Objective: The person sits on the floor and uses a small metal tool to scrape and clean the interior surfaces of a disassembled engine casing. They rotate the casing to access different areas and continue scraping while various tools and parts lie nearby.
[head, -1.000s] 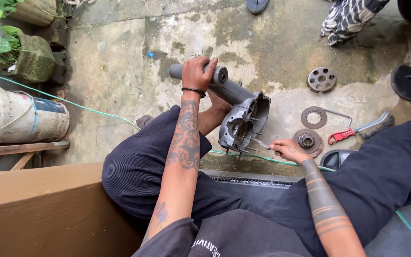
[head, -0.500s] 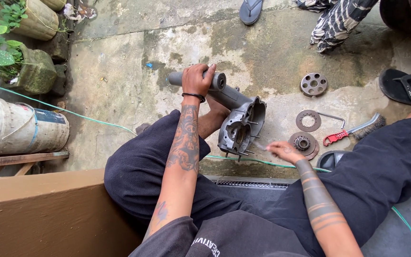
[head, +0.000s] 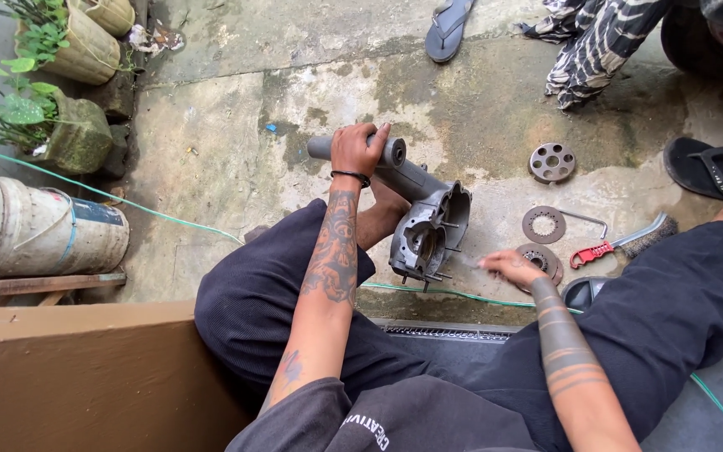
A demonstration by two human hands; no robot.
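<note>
Head view — one housing (head: 428, 230), three discs (head: 551, 161).

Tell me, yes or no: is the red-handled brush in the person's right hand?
No: the red-handled brush lies on the concrete, apart from the right hand, which is down beside a round metal disc.

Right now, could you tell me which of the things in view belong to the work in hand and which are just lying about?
In the work:
left hand gripping the grey metal housing
right hand by the round plate
flat ring disc
holed disc
red-handled brush
bent hex key

Lying about:
loose sandal
white bucket
plant pots
green hose
</note>
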